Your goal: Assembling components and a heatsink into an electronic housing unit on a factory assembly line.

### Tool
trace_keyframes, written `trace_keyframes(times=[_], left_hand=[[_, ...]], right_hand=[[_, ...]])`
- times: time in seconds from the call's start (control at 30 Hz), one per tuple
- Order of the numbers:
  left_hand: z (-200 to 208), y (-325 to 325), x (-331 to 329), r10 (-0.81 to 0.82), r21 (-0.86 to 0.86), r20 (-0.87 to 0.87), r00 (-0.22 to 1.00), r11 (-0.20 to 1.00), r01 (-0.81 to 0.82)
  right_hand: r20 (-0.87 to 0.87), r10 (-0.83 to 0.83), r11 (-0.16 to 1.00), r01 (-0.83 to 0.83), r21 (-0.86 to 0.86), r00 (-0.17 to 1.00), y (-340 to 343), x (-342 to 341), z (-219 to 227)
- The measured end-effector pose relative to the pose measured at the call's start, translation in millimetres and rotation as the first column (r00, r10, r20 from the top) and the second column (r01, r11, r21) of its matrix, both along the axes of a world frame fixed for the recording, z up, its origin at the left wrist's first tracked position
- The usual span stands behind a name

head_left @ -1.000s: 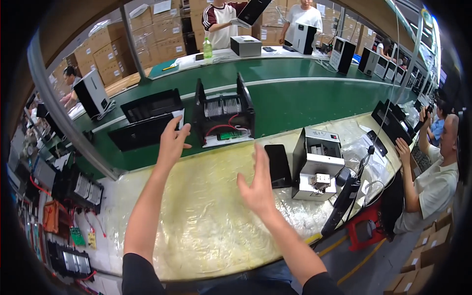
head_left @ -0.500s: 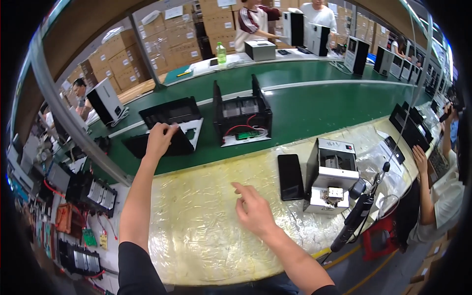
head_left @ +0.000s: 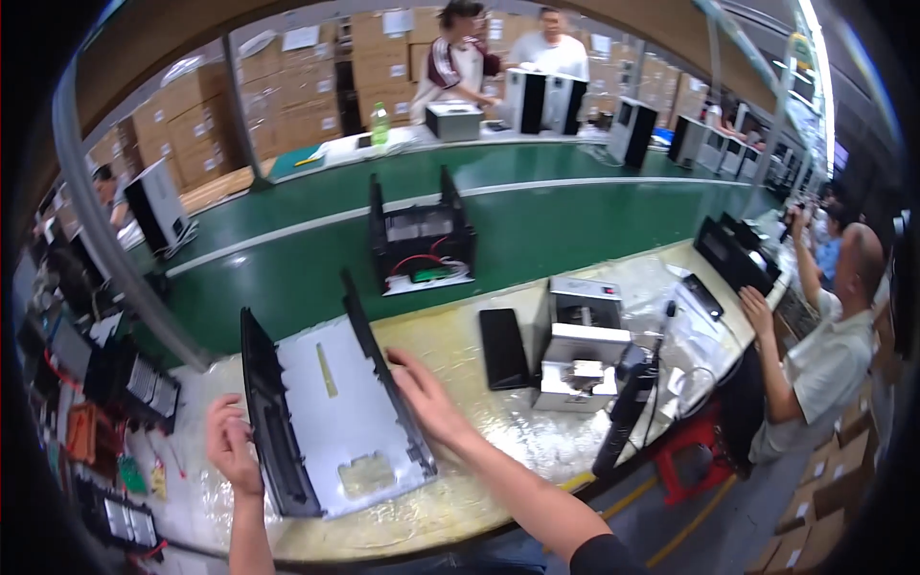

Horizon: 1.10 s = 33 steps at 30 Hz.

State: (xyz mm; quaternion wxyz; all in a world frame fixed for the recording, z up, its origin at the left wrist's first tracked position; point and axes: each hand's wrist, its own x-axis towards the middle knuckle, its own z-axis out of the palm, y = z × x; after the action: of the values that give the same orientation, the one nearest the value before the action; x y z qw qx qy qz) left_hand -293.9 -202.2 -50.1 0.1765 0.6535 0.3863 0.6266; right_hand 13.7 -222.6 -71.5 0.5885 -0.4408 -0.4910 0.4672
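Note:
In front of me on the film-covered table lies a casing with a white base plate (head_left: 331, 407) and two upright black side panels. The base has a narrow slot and a larger irregular cutout. My left hand (head_left: 235, 446) is just outside the left black panel (head_left: 271, 422), fingers loosely bent and apart, grasping nothing. My right hand (head_left: 426, 398) rests against the outside of the right black panel (head_left: 379, 369), its fingers stretched along it. Whether either hand presses on the casing is hard to tell.
A similar black casing with red wires (head_left: 422, 240) stands on the green belt (head_left: 546, 196). Right of the casing are a black phone (head_left: 504, 350), a metal fixture (head_left: 583, 350) and a black power screwdriver (head_left: 628, 407). A co-worker (head_left: 815, 355) sits at right; electronic units (head_left: 134, 379) lie left.
The black-and-white casing has come from the belt onto the table before me, its panels now upright. Both hands moved to its two sides. My view has turned somewhat right.

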Motion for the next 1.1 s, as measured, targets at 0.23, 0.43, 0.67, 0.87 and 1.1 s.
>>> trace_keyframes(times=[0.23, 0.43, 0.67, 0.87, 1.1], left_hand=[[-93.2, 163.1, 19.1, -0.174, -0.434, 0.234, 0.957, 0.862, 0.263], [-109.3, 190.6, 38.8, -0.245, -0.418, 0.26, 0.934, 0.843, 0.338], [-145.5, 200.3, 6.1, -0.274, -0.422, 0.273, 0.922, 0.827, 0.371], [-174.9, 200.1, -24.9, -0.295, -0.429, 0.28, 0.913, 0.813, 0.394], [-143.9, 178.4, 19.7, -0.287, -0.404, 0.29, 0.913, 0.828, 0.389]], right_hand=[[-0.095, -0.182, 0.981, 0.188, 0.053, 0.979, 88.7, 27.6, -36.6], [-0.019, -0.08, 0.971, 0.082, 0.224, 0.997, 85.8, 27.1, -54.0], [-0.021, -0.112, 0.977, 0.114, 0.178, 0.993, 75.2, 20.7, -43.9], [-0.012, -0.127, 0.977, 0.127, 0.17, 0.992, 67.3, 17.0, -37.7], [0.033, -0.17, 0.976, 0.164, 0.141, 0.985, 64.0, 23.6, -40.0]])
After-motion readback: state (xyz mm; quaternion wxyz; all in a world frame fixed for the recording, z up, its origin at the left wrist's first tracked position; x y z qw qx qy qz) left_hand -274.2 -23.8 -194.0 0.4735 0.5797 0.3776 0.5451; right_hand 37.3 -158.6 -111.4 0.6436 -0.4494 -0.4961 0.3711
